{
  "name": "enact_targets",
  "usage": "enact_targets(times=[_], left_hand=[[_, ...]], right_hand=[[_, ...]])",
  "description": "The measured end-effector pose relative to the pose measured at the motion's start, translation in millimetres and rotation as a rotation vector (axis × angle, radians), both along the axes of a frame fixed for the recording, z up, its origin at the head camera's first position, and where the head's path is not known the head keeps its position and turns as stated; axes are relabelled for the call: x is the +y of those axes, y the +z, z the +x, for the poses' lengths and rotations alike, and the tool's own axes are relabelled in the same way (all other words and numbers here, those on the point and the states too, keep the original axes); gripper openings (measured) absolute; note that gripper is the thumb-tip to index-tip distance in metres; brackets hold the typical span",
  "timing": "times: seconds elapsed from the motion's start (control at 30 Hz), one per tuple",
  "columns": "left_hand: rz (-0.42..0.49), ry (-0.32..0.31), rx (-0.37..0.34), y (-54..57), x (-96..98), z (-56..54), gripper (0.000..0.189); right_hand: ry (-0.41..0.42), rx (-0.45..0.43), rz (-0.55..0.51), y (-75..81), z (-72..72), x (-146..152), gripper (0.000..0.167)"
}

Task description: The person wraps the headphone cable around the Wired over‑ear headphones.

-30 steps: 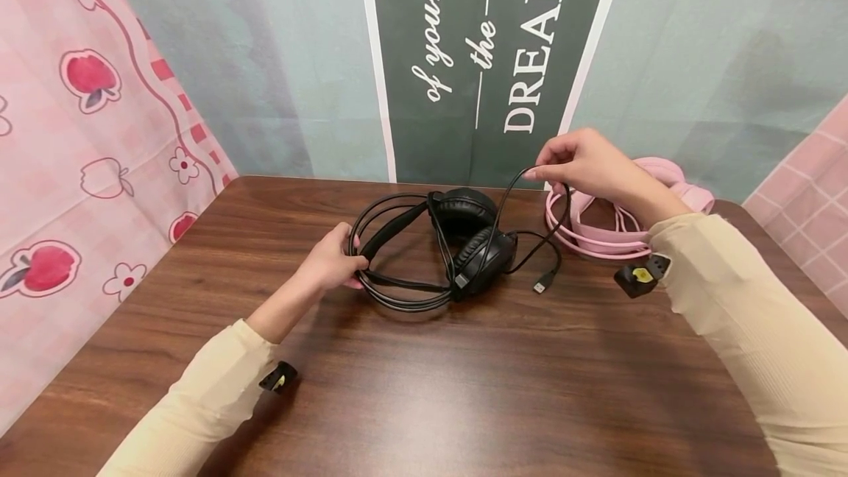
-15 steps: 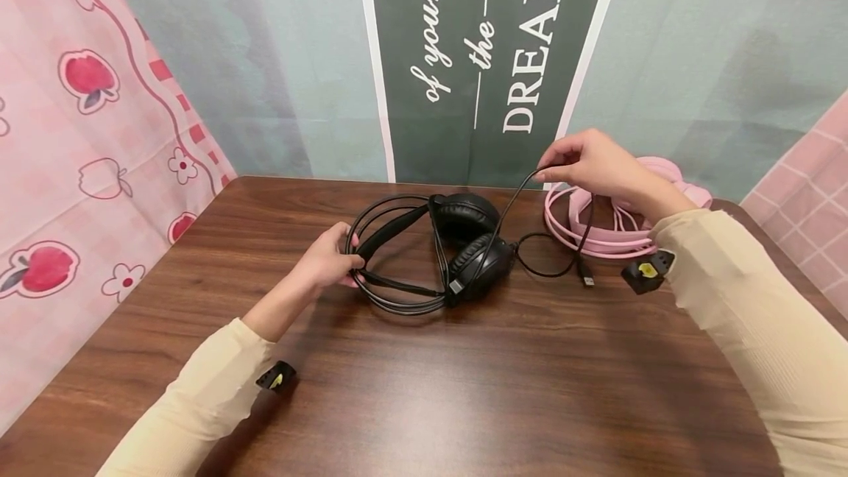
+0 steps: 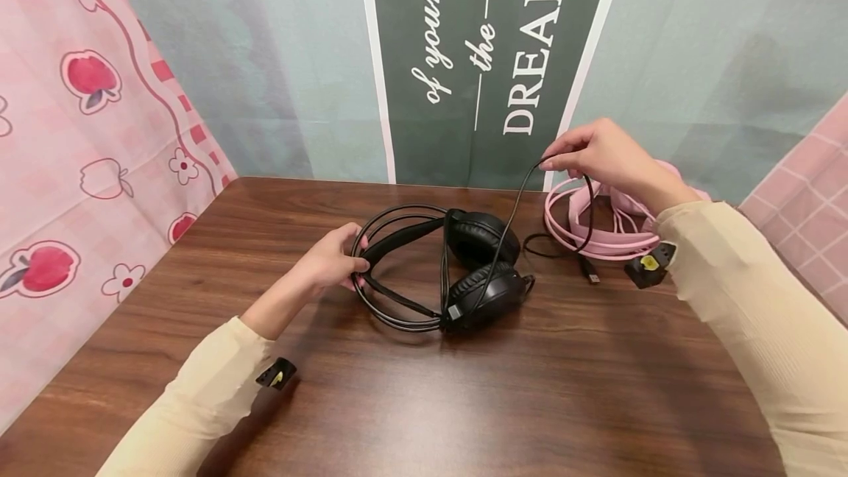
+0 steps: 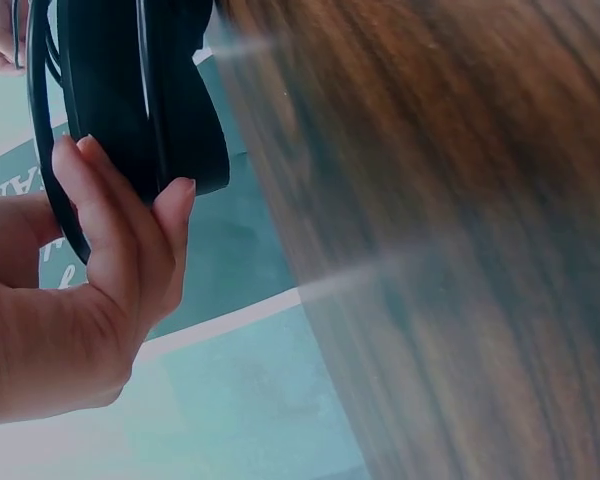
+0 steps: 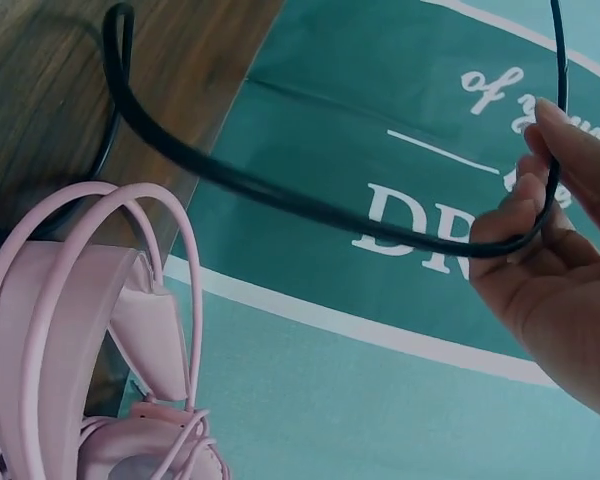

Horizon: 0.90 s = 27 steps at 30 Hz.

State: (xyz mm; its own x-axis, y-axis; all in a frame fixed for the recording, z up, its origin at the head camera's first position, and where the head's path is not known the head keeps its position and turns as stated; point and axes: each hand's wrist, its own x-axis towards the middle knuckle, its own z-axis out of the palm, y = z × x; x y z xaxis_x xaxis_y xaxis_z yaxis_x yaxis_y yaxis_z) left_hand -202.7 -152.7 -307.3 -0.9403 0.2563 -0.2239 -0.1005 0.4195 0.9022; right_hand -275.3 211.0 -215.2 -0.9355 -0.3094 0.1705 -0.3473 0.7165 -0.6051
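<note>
Black over-ear headphones (image 3: 486,293) are on the wooden table, headband toward the left and ear cups toward the right. My left hand (image 3: 331,260) grips the top of their headband; in the left wrist view its fingers (image 4: 110,230) curl round the band (image 4: 105,100). Above the table at the right, my right hand (image 3: 606,157) pinches the black cable (image 3: 520,201) between thumb and fingertips. From there the cable runs down to the near ear cup, and its other part loops down to a USB plug (image 3: 592,274) by the table. The right wrist view shows the cable (image 5: 310,207) bending through the fingers.
Pink headphones (image 3: 606,241) with a pink cord stand at the back right, just beneath my right hand. The wooden table (image 3: 424,403) ends at a hung cloth with white lettering (image 3: 523,79). A pink fruit-print cloth (image 3: 93,168) hangs at the left.
The ear cups have swung toward me and slightly right. My right hand has moved a little right and up with the cable, and the USB plug has shifted right. The left hand keeps its grip.
</note>
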Motion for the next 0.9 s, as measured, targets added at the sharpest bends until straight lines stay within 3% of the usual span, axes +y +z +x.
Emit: enact_targets(times=[0.27,0.43,0.9], left_hand=[[-0.011,-0.002,0.012,1.5,7.5,-3.0,0.024],[-0.038,-0.030,0.030,2.3,11.6,-3.6,0.023],[-0.055,-0.098,0.043,1.9,23.3,1.0,0.021]], right_hand=[[-0.008,0.095,0.086,-3.2,-7.7,-13.2,0.016],[0.010,0.106,0.106,-4.3,-8.9,-16.0,0.017],[0.163,0.149,0.241,-17.7,-10.3,-19.8,0.014]])
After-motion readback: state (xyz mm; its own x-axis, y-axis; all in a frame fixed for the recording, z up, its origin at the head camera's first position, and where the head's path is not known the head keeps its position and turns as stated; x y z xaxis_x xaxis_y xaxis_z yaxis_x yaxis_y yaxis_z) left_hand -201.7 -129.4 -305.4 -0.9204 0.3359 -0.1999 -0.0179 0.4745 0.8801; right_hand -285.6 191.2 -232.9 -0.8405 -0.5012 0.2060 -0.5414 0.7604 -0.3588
